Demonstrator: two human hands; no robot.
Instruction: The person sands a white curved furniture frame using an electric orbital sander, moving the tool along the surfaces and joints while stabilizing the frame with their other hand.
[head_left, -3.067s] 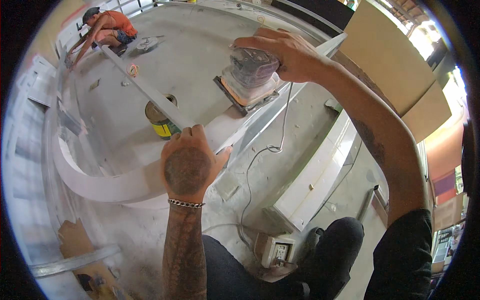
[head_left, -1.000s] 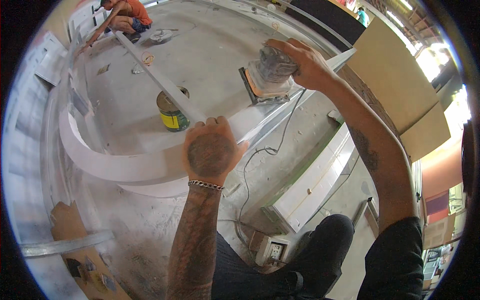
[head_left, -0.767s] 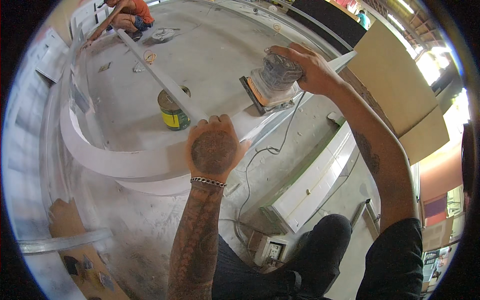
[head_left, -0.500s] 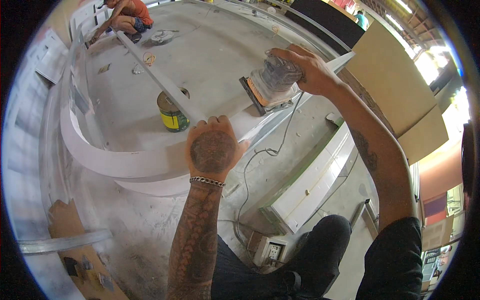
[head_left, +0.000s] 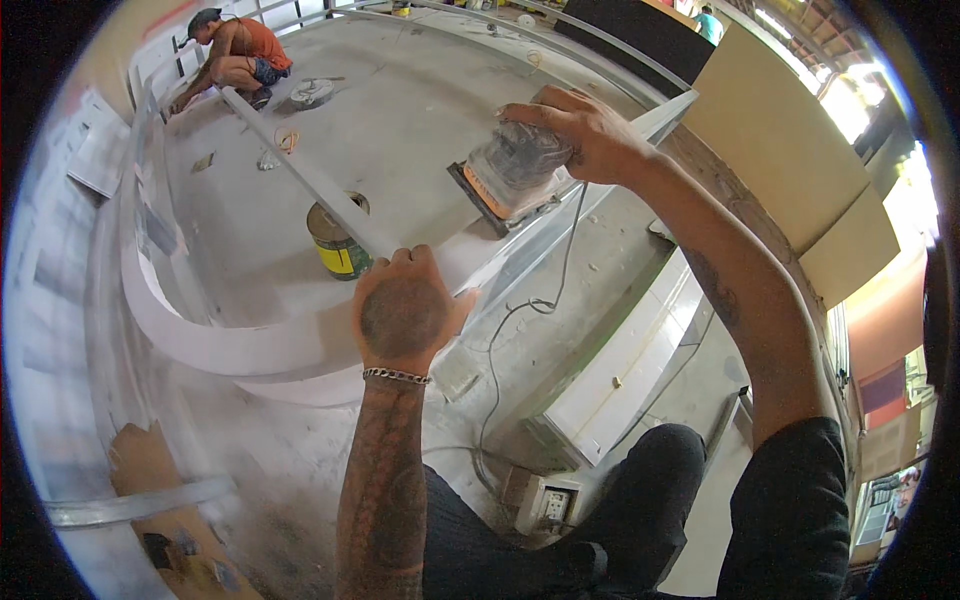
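Observation:
My right hand (head_left: pixel 578 132) is wrapped over the top of a dusty electric sheet sander (head_left: pixel 515 172) with an orange band. The sander's flat pad rests along the upper edge of a white curved frame (head_left: pixel 240 338). My left hand (head_left: pixel 405 312), with a chain bracelet at the wrist, is closed over the same frame where a straight bar (head_left: pixel 300 165) meets it; the fingertips are hidden beyond the edge. From the sander, a grey cord (head_left: pixel 570 255) trails down to the floor. Just beyond my left hand stands an open can (head_left: pixel 338 240) with a yellow-green label.
A person in an orange top (head_left: pixel 240 55) squats at the frame's far left end. On the right lies a long white panel piece (head_left: pixel 625 350). A socket box (head_left: pixel 548 503) sits near my knee. Large tan boards (head_left: pixel 780 150) lean at right; cardboard (head_left: pixel 150 470) lies left.
The sander and my right hand have shifted slightly left along the frame. My left hand stays on the frame, and the whole view has tilted a little.

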